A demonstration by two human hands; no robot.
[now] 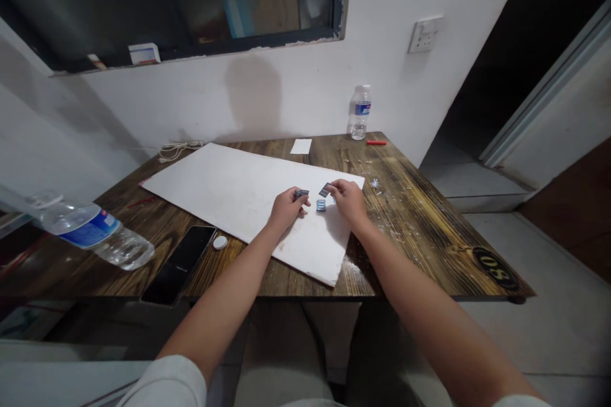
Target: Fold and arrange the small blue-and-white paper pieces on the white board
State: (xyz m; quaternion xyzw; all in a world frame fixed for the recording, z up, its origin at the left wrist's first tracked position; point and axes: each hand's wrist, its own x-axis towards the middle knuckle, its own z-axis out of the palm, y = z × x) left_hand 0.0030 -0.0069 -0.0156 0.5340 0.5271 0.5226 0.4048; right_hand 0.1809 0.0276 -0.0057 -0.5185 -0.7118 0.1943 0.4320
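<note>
My left hand (287, 208) is closed on a small dark piece (301, 193) above the white board (229, 184). My right hand (349, 202) pinches a small dark flat piece (325, 190) by its right end. The two held pieces are apart. Between and just below them, a small blue-and-dark slatted piece (321, 205) rests on the board. A bit of something light blue shows beside my right fingers, too small to make out.
Beyond the board lie a white card (301, 146), an upright bottle (361, 112) and a red object (376, 142). A white star-shaped piece (375, 183) is at right. At left are a phone (179, 265), a white cap (220, 242), a lying bottle (98, 232) and a cable (176, 151).
</note>
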